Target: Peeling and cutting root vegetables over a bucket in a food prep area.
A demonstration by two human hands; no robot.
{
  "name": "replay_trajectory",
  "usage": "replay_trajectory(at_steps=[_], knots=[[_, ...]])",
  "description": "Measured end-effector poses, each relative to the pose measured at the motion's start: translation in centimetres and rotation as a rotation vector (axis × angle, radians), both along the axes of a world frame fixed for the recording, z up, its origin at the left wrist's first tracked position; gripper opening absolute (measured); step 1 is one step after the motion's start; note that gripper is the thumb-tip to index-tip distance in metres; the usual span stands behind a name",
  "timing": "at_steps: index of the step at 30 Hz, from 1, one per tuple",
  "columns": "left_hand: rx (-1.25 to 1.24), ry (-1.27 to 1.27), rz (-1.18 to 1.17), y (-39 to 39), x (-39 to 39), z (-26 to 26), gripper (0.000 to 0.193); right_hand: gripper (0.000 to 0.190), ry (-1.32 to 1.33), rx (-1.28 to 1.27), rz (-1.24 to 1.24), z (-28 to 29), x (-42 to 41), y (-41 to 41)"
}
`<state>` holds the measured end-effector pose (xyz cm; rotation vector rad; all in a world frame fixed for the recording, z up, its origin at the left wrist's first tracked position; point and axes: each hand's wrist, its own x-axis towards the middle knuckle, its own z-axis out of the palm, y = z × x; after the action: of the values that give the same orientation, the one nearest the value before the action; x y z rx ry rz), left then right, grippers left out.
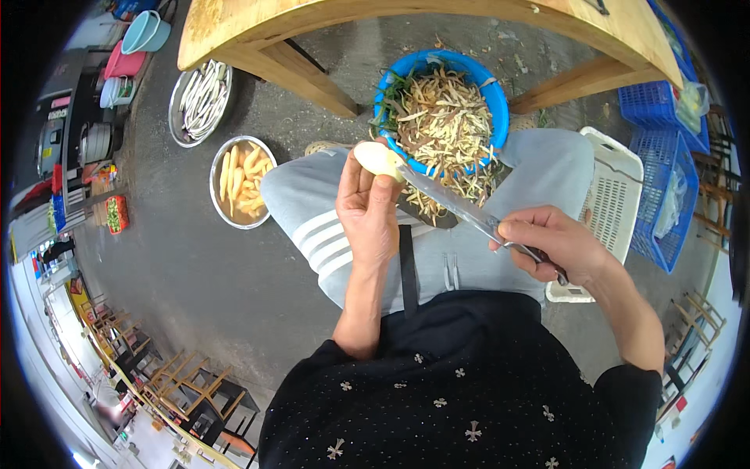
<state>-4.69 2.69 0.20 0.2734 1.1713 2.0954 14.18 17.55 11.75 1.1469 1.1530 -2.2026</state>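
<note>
My left hand (369, 202) holds a pale, peeled root vegetable or tuber (378, 159) between fingers and thumb, above my lap. My right hand (548, 243) grips the dark handle of a long-bladed kitchen knife (454, 202). The blade slants up to the left, its tip end at the lower right side of the vegetable; whether it cuts in cannot be told. Beyond, between my knees, stands a blue plastic tub (501, 111) heaped with peelings (448, 120), some hanging over its near rim. A metal bowl (214, 196) of peeled yellowish roots (237, 176) in liquid stands left of my knee.
A second metal bowl (173, 111) holds long whitish vegetables. A wooden table (275, 26) spans the far side, its legs flanking the tub. At the right stand a white perforated basket (612, 187) and blue plastic crates (665, 199). Buckets (146, 36) are at the far left.
</note>
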Motion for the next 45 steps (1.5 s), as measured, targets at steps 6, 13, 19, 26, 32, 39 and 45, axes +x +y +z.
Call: replay_trajectory(at_steps=[6, 13, 19, 26, 32, 39, 45], knots=[[0.061, 0.011, 0.051, 0.5, 0.1, -0.3, 0.044, 0.031, -0.001, -0.204, -0.114, -1.0, 0.0, -1.7], [0.01, 0.142, 0.146, 1.4, 0.3, -0.2, 0.042, 0.035, 0.151, -0.753, -0.371, -3.5, 0.8, -4.5], [-0.029, 0.069, 0.069, 1.4, 0.4, -0.8, 0.041, 0.035, 0.254, -0.704, -0.578, -4.0, 1.5, -5.4], [0.095, -0.243, -0.082, 1.2, 0.5, -0.6, 0.039, 0.03, 0.123, 0.092, -0.207, -2.8, 1.8, -5.2], [0.067, -0.219, -0.086, 1.0, 0.6, -0.4, 0.04, 0.029, 0.114, 0.158, -0.159, -2.8, 1.5, -4.8], [-0.043, 0.04, -0.066, 0.6, -0.1, -0.5, 0.045, 0.031, 0.076, -0.14, -0.206, -1.9, 1.5, -3.9], [-0.052, 0.312, 0.019, 0.8, 0.3, -0.6, 0.043, 0.034, 0.189, -0.718, -0.416, -2.9, 2.0, -5.6]])
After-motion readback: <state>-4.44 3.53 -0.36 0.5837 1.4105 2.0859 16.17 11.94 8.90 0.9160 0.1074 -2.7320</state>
